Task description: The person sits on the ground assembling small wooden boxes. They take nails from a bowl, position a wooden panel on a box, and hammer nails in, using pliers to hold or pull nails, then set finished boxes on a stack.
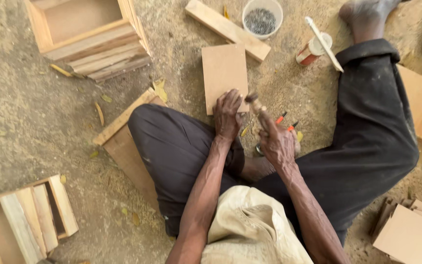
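Note:
I sit on sandy ground with my legs spread. My left hand [228, 115] presses on the near edge of a small flat brown board [224, 71] lying on the ground in front of me. My right hand [277, 142] is closed around the wooden handle of a hammer [256, 103], whose head hovers just right of the board's near corner. Whether a nail sits under my left fingers I cannot tell. Orange-handled pliers [284, 122] lie on the ground beside my right hand.
A white tub of nails [262, 19] and a wooden plank [225, 28] lie beyond the board. A red can with a stick [313, 49] stands by my right foot. Wooden boxes [89, 34] [20, 220] sit left; boards [411, 230] lie right.

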Demonstrator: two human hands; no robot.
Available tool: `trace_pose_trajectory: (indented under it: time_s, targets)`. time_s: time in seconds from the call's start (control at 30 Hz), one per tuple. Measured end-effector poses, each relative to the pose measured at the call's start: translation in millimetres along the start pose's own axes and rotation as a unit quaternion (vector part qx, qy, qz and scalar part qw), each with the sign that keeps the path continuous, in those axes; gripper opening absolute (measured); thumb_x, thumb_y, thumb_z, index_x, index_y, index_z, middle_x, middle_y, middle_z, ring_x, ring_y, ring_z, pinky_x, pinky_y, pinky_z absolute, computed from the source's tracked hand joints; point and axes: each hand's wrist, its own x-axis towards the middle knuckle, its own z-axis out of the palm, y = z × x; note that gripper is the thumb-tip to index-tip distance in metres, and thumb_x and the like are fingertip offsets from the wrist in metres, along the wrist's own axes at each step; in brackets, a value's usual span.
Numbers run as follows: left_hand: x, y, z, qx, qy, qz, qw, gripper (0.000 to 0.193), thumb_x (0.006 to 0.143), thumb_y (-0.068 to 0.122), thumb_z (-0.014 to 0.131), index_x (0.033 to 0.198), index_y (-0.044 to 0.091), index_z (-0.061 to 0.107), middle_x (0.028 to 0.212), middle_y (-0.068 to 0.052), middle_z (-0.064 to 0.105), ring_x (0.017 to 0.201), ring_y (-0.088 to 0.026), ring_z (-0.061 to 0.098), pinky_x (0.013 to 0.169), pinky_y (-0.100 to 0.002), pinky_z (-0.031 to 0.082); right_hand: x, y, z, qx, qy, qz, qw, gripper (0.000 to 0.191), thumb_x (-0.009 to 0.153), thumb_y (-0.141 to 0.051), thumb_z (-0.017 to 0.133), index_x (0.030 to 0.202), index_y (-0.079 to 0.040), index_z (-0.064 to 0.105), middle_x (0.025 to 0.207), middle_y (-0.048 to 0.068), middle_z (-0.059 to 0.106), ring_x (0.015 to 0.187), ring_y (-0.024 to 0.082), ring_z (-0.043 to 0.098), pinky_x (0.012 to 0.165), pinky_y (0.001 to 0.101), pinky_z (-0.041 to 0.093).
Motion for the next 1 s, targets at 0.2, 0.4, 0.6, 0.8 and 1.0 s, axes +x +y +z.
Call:
trace_pose_trajectory:
  time_s: [0.2,0.4,0.6,0.8,1.0]
  targets:
    - [2.3,-4.6,4.1,-0.057,0.022,0.033,0.998,0.048,0.086,0.020,0.086,0.127,0.005,0.067,0.146,-0.012,0.055,0.137,-0.032,0.045,0.114,-0.048,0.037,1.1,-5.1,-4.6,0.005,0.023,-0.002,1.000,0.058,0.090,-0.008,0.063,0.146,-0.018,0.055,0.085,0.014,0.069,0.064,0.029,0.063,0.059,0.0460,0.048]
    - [0.0,-5.4,6.5,-0.012,-0.010,0.000,1.000,0.054,0.078,0.016,0.083,0.130,0.010,0.069,0.147,-0.006,0.060,0.137,-0.028,0.049,0.115,-0.043,0.041,-9.0,6.1,0.7,0.072,0.083,-0.039,0.993,0.060,0.095,-0.005,0.061,0.154,-0.013,0.050,0.091,0.014,0.069,0.066,0.025,0.060,0.066,0.0420,0.048]
    - [-1.3,-6.7,5.2,-0.038,-0.026,0.001,0.999,0.056,0.072,0.010,0.083,0.126,0.006,0.071,0.144,-0.009,0.059,0.135,-0.032,0.047,0.110,-0.046,0.041,-7.6,11.2,12.1,0.002,0.001,0.022,1.000,0.064,0.088,-0.009,0.067,0.151,-0.015,0.054,0.078,0.014,0.067,0.060,0.026,0.060,0.066,0.0438,0.048]
    - [0.4,-5.5,6.6,-0.040,0.036,0.016,0.998,0.042,0.090,0.010,0.080,0.130,0.012,0.069,0.147,-0.007,0.058,0.134,-0.030,0.049,0.109,-0.047,0.041,-13.3,15.6,5.2,-0.007,0.030,0.002,1.000,0.062,0.086,-0.010,0.069,0.147,-0.017,0.057,0.081,0.014,0.068,0.062,0.029,0.061,0.062,0.0449,0.047]
    - [-0.9,-4.3,2.0,0.011,0.002,0.002,1.000,0.050,0.084,0.002,0.078,0.132,0.013,0.071,0.151,-0.002,0.060,0.138,-0.025,0.051,0.114,-0.041,0.044,-13.7,25.0,20.0,0.055,0.125,-0.056,0.989,0.061,0.092,-0.006,0.063,0.151,-0.016,0.054,0.086,0.015,0.064,0.072,0.031,0.061,0.068,0.0452,0.047]
